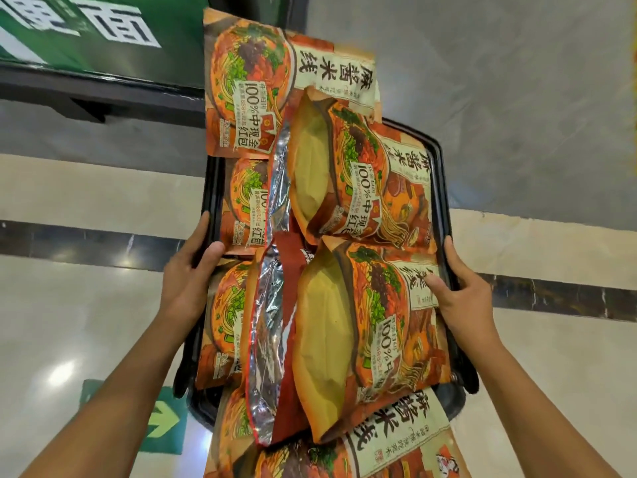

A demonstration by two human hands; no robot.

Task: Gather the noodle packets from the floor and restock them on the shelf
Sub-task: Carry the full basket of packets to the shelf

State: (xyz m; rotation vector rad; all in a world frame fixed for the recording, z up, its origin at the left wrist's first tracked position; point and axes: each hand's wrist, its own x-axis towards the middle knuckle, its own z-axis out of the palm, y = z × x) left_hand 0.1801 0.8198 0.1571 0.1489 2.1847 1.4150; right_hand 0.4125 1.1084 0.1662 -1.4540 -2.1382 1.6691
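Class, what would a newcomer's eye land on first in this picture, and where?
A heap of orange noodle packets fills the centre, piled on a black tray. The left hand and right hand grip its side edges; a green sign shows upper left.

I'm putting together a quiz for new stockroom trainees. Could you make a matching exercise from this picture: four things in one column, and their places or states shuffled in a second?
Column one
1. left hand
2. right hand
3. green arrow sticker
4. farthest noodle packet

Column two
A. lies on the floor
B. sticks out past the far edge of the tray
C. grips the tray's left rim
D. grips the tray's right rim

Pairs: 1-C, 2-D, 3-A, 4-B
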